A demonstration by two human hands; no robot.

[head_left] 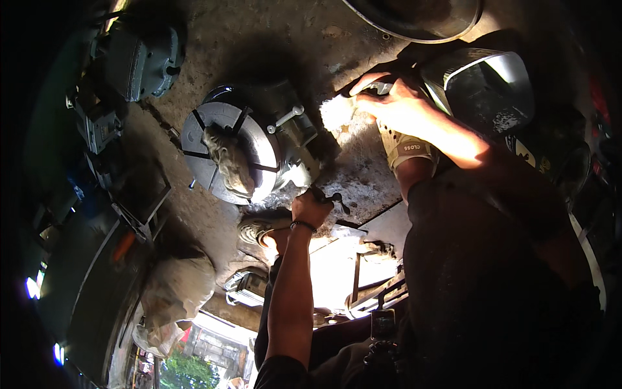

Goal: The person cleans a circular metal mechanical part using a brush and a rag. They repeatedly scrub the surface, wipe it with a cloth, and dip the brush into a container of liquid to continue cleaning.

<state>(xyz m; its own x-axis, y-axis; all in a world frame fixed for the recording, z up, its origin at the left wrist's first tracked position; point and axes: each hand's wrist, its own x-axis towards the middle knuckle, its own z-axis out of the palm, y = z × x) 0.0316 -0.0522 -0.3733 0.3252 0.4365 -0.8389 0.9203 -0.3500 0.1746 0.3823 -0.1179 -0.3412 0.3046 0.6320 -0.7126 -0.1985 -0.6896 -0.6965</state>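
A round grey slotted rotary table (262, 146) stands on the dirty floor, its disc facing left. A crumpled brown rag (228, 161) lies against the disc. Beside the table's lower right side, my left hand (311, 207) is closed around a dark crank handle (338, 202). Farther right, my right hand (392, 100) is closed on a small greyish thing (378, 87); glare hides its kind. A bright white patch sits just left of these fingers, too washed out to make out. A clamp lever (289, 117) sticks out from the table's body.
A cut-open container (489, 91) stands right of my right hand. At the top is a round metal pan (421, 32). Grey machine parts (142, 61) stand at the far left. My shoes (409, 149) flank the work, and a pale sack (178, 288) sits lower left.
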